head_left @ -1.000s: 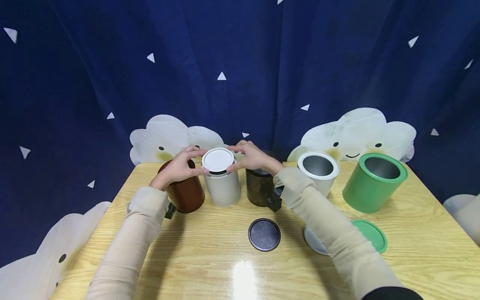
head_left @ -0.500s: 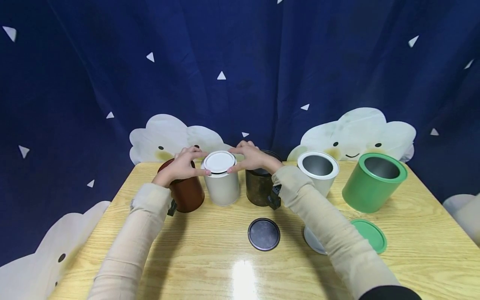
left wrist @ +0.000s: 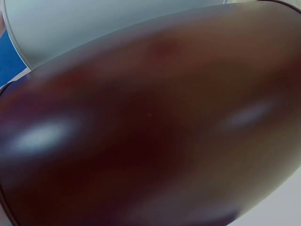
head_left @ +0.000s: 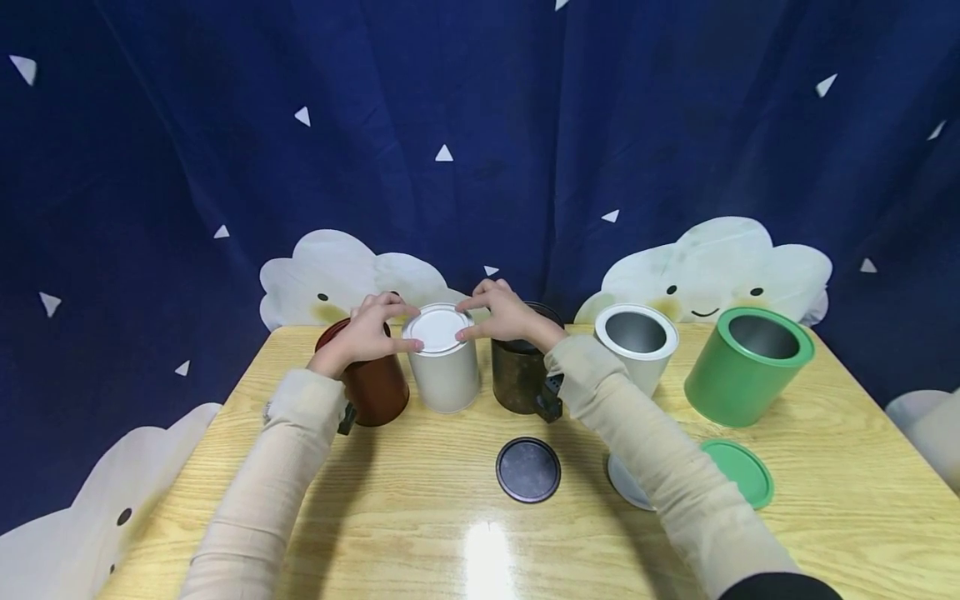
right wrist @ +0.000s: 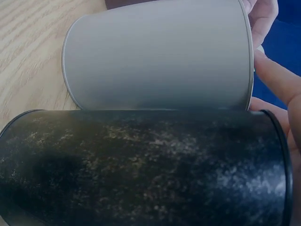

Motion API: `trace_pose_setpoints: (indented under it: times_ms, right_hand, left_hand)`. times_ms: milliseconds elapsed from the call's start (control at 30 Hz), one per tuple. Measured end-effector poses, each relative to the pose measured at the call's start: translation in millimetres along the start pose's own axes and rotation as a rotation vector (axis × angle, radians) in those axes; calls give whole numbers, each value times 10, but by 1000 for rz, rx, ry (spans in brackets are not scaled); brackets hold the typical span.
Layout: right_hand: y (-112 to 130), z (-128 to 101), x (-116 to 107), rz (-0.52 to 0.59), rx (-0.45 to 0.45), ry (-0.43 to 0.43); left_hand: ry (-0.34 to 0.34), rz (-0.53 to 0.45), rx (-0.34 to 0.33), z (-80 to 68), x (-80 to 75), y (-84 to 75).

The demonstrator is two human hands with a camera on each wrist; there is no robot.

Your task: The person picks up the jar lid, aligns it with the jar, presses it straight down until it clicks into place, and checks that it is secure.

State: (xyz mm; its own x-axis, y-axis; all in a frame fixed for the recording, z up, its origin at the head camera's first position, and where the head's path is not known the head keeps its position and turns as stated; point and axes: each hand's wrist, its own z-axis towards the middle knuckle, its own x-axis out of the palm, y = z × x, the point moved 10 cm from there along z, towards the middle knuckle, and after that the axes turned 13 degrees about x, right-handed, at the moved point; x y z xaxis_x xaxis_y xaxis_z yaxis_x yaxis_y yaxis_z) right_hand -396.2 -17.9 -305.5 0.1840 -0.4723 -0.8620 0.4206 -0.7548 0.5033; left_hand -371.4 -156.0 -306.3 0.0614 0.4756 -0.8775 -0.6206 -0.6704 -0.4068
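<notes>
White lid (head_left: 438, 328) pinched by left hand (head_left: 363, 333) & right hand (head_left: 504, 316).

brown can (head_left: 371, 385) and dark can (head_left: 519, 377) flanking, bare table (head_left: 420, 508) in front

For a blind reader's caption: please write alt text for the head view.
Both hands, left hand and right hand, press a white lid onto a pale grey tin, between a brown tin and a dark tin on a wooden table.
</notes>
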Motion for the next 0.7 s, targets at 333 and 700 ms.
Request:
trace_pose_setpoints:
  times_ms: [333, 700]
  right_hand:
    - [-33, 15, 28, -39, 64, 5]
    - [-34, -5, 13, -56, 83, -15]
  left_hand:
    - [10, -5, -25, 15, 0, -12]
    - [-22, 53, -25, 5, -47, -26]
